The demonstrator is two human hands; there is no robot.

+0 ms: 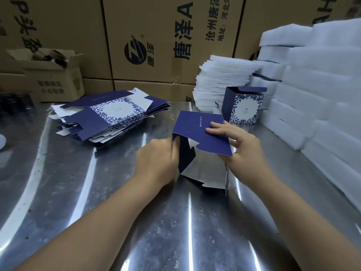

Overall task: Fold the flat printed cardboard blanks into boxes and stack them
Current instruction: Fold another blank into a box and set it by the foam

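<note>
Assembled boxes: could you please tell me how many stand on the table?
1. The assembled box stands upright beside the white foam stack, beyond the half-folded blank that the left hand and right hand hold. Others may be hidden behind foam.

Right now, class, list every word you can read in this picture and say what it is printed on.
"唐泽A", cut off: tall carton.
"沧州唐泽", "地址:河北河", cut off: same carton.
Blurred: small open carton.
Too small: print on the held box and the standing box.
</note>
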